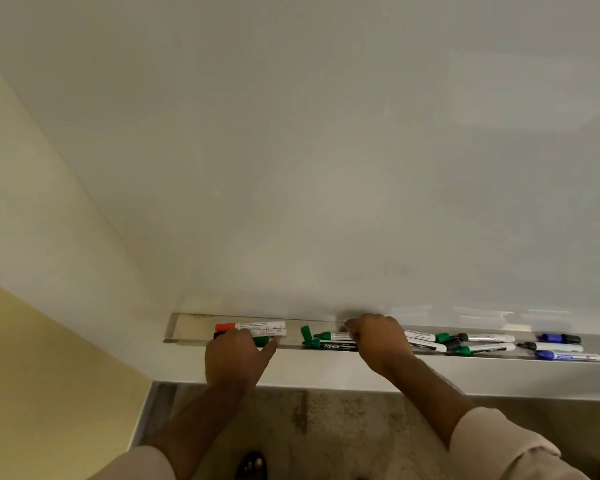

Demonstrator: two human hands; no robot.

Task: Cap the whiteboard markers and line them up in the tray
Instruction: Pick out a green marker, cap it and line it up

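My left hand (234, 355) rests on the markers at the tray's (191, 329) left end, fingers curled over a green marker (264, 341), just below the red-capped marker (250, 326). My right hand (378, 341), at lower centre, closes round a green-capped marker (331, 336); a loose green cap (306, 331) and a black marker (336, 346) lie beside it. More green markers (478, 348) and blue markers (565, 355) lie scattered toward the lower right.
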